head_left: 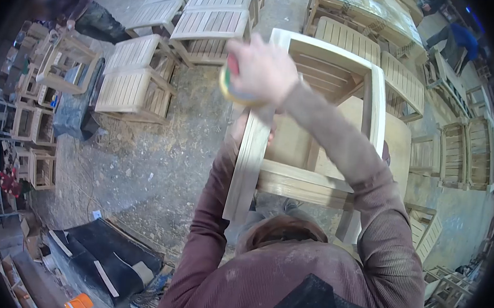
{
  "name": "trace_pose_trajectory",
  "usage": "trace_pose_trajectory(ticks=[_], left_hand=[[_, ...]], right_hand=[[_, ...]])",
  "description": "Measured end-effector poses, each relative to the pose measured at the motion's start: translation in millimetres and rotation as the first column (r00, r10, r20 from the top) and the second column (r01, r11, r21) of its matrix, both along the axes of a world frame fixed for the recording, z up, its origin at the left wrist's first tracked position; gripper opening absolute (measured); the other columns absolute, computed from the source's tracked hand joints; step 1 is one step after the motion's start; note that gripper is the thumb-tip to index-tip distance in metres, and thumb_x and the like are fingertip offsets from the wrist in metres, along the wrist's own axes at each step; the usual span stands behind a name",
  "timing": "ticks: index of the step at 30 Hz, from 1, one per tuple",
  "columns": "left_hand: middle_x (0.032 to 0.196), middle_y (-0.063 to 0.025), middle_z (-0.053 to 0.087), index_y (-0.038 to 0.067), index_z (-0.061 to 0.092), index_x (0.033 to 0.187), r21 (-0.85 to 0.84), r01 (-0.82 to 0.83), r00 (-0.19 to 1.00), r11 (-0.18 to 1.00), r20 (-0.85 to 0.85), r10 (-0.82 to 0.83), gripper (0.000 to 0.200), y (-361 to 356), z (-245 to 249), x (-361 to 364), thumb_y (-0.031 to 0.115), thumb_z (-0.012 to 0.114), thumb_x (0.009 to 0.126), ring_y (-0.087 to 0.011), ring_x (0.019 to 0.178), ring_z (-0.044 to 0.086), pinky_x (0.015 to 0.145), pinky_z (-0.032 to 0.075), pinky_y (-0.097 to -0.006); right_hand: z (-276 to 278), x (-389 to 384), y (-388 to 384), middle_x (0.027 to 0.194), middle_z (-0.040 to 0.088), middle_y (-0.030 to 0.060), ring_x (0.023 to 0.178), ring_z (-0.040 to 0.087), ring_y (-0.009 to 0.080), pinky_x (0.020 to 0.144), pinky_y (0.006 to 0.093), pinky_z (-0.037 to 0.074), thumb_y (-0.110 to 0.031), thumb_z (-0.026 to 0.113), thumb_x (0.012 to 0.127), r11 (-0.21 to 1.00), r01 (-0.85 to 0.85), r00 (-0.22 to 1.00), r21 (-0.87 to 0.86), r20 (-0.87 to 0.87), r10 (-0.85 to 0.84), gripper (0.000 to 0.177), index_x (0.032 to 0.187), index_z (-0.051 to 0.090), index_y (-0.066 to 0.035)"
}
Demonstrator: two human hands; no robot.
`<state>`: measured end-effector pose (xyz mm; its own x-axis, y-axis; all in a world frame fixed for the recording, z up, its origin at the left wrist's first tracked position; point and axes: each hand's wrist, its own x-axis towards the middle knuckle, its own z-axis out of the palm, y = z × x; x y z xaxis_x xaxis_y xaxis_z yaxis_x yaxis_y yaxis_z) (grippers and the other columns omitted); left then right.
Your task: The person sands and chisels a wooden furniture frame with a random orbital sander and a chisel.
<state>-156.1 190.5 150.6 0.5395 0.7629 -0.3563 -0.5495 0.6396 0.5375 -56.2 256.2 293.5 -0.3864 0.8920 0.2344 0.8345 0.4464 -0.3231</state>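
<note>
A pale wooden stool frame [374, 77] stands tilted in front of me, its slatted underside and inner rails showing. My left hand [239, 127] is wrapped around one leg [247, 157] of it, partly hidden behind the wood, with fingertips on the inner side. Over the upper end of that leg is my right hand [264, 69], smeared by motion. It grips a small rounded thing [227, 81] coloured red, green and yellow, held close against the wood; its kind is too blurred to name.
Slatted wooden stools [213, 26] stand in rows ahead, with more to the right. A light board [394, 135] lies beneath the frame. At the lower left are a dark-covered bench [102, 252] and an orange bucket [79, 303]. Other people [464, 43] work at the far left and right.
</note>
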Motion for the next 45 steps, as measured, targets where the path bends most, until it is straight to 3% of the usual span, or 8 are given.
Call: trace_pose_trajectory(ticks=[15,18,19,25,29,32,35,45], left_hand=[[0.094,-0.0136,0.060,0.000,0.048,0.119,0.109,0.330,0.864,0.938,0.367,-0.346,0.065,21,-64,-15,0.057,0.040,0.088,-0.0212,0.078,0.059,0.065,0.050,-0.0346],[0.092,-0.0082,0.058,0.003,0.048,0.120,0.169,0.001,1.000,0.986,0.002,-0.001,0.063,-2,-44,-7,0.057,0.040,0.089,-0.0165,0.077,0.057,0.067,0.050,-0.0341],[0.082,-0.0077,0.058,0.003,0.046,0.122,0.168,0.257,0.905,0.952,0.303,-0.298,0.067,14,-48,-10,0.060,0.034,0.090,-0.0172,0.065,0.057,0.057,0.050,-0.0305],[0.080,-0.0120,0.059,0.001,0.038,0.130,0.006,0.408,0.897,0.913,0.180,-0.403,0.069,18,-26,2,0.057,0.035,0.090,-0.0216,0.063,0.061,0.054,0.054,-0.0348],[0.079,-0.0137,0.058,-0.001,0.037,0.131,-0.015,-0.267,0.961,0.964,-0.084,0.265,0.067,-22,24,33,0.052,0.035,0.092,-0.0232,0.063,0.060,0.056,0.054,-0.0367],[0.087,-0.0130,0.053,0.001,0.025,0.139,0.245,0.315,0.857,0.917,0.341,-0.386,0.064,14,-48,-6,0.041,0.041,0.092,-0.0253,0.070,0.056,0.059,0.050,-0.0385],[0.085,-0.0130,0.052,0.001,0.022,0.140,0.259,0.281,0.876,0.924,0.323,-0.358,0.064,15,-50,-4,0.039,0.041,0.092,-0.0261,0.068,0.055,0.057,0.048,-0.0376],[0.077,-0.0151,0.056,-0.004,0.029,0.136,0.172,0.215,0.954,0.961,0.173,-0.244,0.070,17,-44,0,0.049,0.037,0.090,-0.0243,0.059,0.056,0.050,0.047,-0.0346]], right_hand=[[-12,-35,-62,0.087,0.056,0.0224,0.074,0.063,0.0380,0.064,0.0454,0.052,-0.026,0.058,0.073,1.000,-0.005,1.000,0.019,0.012,0.005,0.026,0.096,0.057,-0.012],[-5,-41,-155,0.085,0.054,0.0169,0.066,0.061,0.0345,0.052,0.0410,0.052,-0.025,0.062,0.073,0.986,-0.155,0.988,0.061,-0.011,0.156,0.025,0.096,0.058,-0.015],[-1,-44,-179,0.086,0.054,0.0166,0.066,0.061,0.0335,0.050,0.0397,0.051,-0.025,0.063,0.072,0.980,-0.197,0.980,0.027,-0.013,0.197,0.025,0.095,0.058,-0.015],[-3,-17,-164,0.087,0.053,0.0183,0.068,0.060,0.0335,0.050,0.0397,0.051,-0.022,0.060,0.074,0.994,-0.109,0.993,0.017,-0.048,0.110,0.022,0.094,0.057,-0.012],[10,56,-178,0.094,0.054,0.0241,0.073,0.061,0.0374,0.054,0.0417,0.052,-0.020,0.056,0.079,0.989,0.111,0.991,-0.096,0.084,-0.103,0.020,0.096,0.056,-0.008],[15,116,-227,0.090,0.051,0.0194,0.072,0.059,0.0347,0.059,0.0413,0.050,-0.019,0.063,0.072,0.959,0.257,0.963,-0.123,0.115,-0.243,0.030,0.100,0.055,-0.012],[30,158,-259,0.089,0.050,0.0190,0.072,0.059,0.0356,0.062,0.0424,0.050,-0.019,0.065,0.069,0.910,0.378,0.920,-0.171,0.178,-0.349,0.034,0.101,0.055,-0.013],[-7,265,0,0.107,0.059,0.0207,0.093,0.061,0.0352,0.080,0.0424,0.050,-0.031,0.052,0.079,0.858,0.514,0.831,0.028,0.232,-0.505,0.033,0.106,0.057,-0.013]])
